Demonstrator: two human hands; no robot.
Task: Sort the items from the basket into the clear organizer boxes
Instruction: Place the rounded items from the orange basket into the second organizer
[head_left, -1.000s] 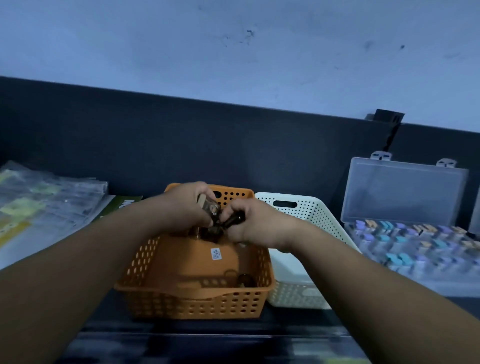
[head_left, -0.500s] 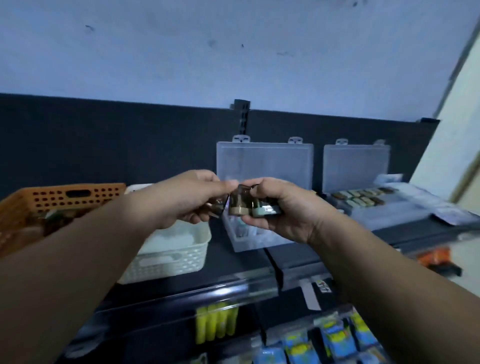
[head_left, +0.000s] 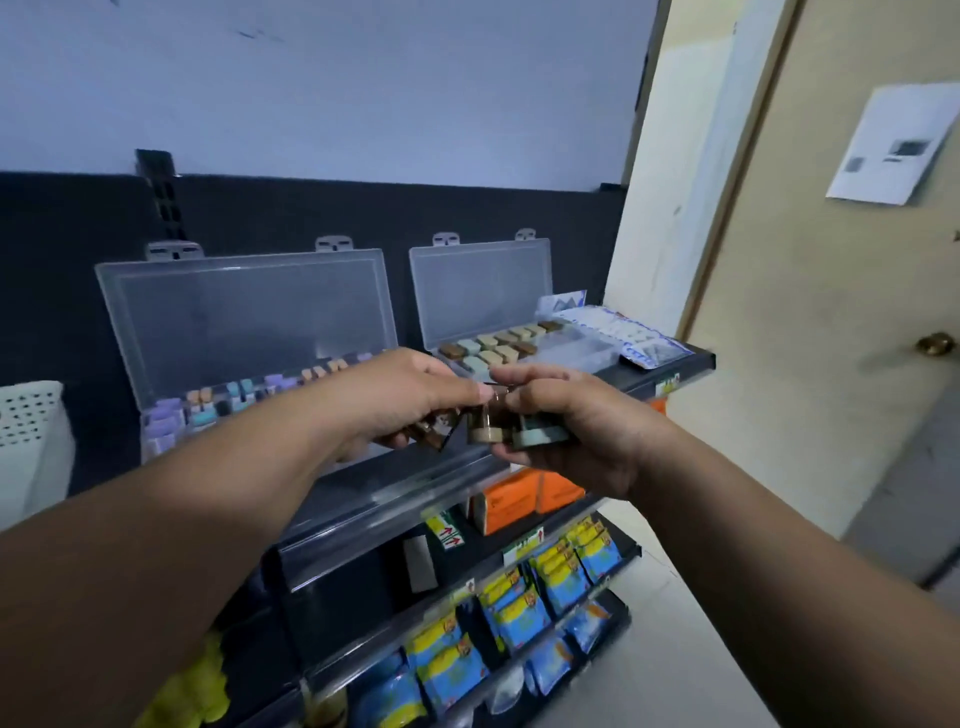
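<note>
The left hand (head_left: 395, 400) and the right hand (head_left: 576, 431) are meeting in mid-air, and both are curling closed round a cluster of small pieces (head_left: 485, 431). The left is pinching a dark one at its fingertips (head_left: 470, 395), while the right is gripping a tan-banded one and a greenish one in its curled fingers. The pieces are sitting right between the two sets of fingertips. The right organizer box (head_left: 483, 291) is standing open just beyond them, and the left organizer box (head_left: 244, 312) is standing open beyond the left knuckles. The pieces are looking light, rigid and smooth, probably slippery plastic, so pinching each by its flat sides, one at a time, is looking safest. The fingers are hiding most of each piece, making their count and exact shape impossible to tell. A white basket (head_left: 26, 415) is being cut off at the left edge.
</note>
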